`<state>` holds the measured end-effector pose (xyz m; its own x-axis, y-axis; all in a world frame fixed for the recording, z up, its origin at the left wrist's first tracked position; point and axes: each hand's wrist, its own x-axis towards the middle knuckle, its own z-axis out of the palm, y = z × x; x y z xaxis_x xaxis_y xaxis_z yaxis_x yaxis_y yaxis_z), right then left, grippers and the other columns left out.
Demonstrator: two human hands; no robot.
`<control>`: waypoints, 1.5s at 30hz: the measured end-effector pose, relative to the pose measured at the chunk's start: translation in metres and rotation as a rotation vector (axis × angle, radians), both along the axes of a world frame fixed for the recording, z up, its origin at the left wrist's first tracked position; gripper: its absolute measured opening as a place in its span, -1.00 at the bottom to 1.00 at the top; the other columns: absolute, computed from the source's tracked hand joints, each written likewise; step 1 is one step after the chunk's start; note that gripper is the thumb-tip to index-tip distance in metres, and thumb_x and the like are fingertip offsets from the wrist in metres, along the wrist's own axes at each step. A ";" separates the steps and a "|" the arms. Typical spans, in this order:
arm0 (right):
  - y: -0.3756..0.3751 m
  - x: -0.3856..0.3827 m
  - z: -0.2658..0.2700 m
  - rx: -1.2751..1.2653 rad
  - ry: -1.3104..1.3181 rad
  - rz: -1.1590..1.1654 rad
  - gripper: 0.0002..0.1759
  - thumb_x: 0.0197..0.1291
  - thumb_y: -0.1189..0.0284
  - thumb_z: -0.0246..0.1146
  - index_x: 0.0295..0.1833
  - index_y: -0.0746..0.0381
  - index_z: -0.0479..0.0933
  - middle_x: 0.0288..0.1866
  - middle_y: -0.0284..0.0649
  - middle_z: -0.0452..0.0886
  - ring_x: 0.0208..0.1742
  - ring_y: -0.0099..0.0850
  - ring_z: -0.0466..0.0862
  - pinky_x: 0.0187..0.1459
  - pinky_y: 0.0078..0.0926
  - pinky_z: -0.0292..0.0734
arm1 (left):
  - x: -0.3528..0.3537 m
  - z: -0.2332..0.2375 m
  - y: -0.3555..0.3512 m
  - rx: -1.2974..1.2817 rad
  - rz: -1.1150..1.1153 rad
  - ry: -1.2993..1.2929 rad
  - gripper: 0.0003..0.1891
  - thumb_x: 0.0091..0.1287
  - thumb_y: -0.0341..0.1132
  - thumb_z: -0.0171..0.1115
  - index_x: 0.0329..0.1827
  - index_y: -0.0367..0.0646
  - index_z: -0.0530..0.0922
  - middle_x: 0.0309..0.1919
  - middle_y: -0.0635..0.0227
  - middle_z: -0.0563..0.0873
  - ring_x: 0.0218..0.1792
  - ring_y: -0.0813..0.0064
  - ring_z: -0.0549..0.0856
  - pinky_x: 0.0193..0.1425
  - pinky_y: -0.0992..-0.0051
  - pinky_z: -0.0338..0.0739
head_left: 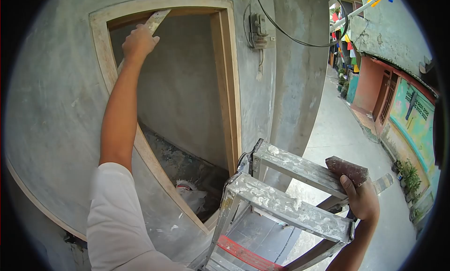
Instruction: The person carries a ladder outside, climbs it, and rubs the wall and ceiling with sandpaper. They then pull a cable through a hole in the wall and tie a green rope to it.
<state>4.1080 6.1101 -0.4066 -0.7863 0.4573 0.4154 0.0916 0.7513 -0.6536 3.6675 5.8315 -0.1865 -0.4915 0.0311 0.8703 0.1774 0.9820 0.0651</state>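
At lower left, a white sleeve [117,215] covers the person's left upper arm. A paint-spattered metal ladder [290,207] fills the lower middle. At its top, right of centre, the right hand [363,201] lays its thumb against a dark brown piece [348,170]; its other fingers are hidden, so how firmly they close cannot be told. At upper left, the left hand [139,44] has its fingers clamped on a pale flat strip [158,20], slanted across a wooden frame [226,83] in the grey wall [51,93]. An electric meter [259,29] hangs at upper centre. Farther off, potted plants [410,179] line the lane [328,126] at right.
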 end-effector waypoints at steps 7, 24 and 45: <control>0.014 -0.003 -0.007 0.012 0.018 -0.030 -0.73 0.20 0.40 0.24 -0.02 0.28 0.59 -0.28 -0.06 0.63 -0.25 -0.08 0.58 -0.17 -0.26 0.45 | -0.012 -0.010 0.006 -0.101 0.201 -0.063 -0.61 0.34 -0.05 0.10 0.03 -0.18 0.44 -0.03 -0.02 0.66 0.03 -0.04 0.64 0.04 0.04 0.54; 0.015 -0.002 0.009 -0.169 -0.406 -0.086 -0.71 0.27 0.40 0.16 0.05 0.30 0.52 -0.06 0.02 0.54 -0.03 -0.03 0.53 0.03 -0.22 0.42 | -0.032 -0.005 -0.021 -0.200 0.320 -0.098 -0.40 0.24 0.20 0.09 0.06 -0.17 0.47 -0.03 0.03 0.66 0.04 -0.05 0.63 0.08 0.06 0.51; 0.029 -0.021 0.042 0.138 -0.598 0.117 -0.45 0.15 0.27 0.11 0.28 0.15 0.37 0.08 -0.11 0.54 -0.03 -0.09 0.54 -0.02 -0.14 0.34 | 0.004 0.022 -0.013 0.200 -0.233 -0.447 -0.39 0.13 -0.28 0.38 0.19 -0.38 0.35 0.04 -0.18 0.54 0.07 -0.12 0.55 0.16 0.13 0.42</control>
<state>4.0870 6.1387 -0.3644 -0.9427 0.3278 -0.0628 0.3237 0.8524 -0.4105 3.6719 5.8188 -0.1641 -0.8151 0.0380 0.5781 0.3006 0.8807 0.3661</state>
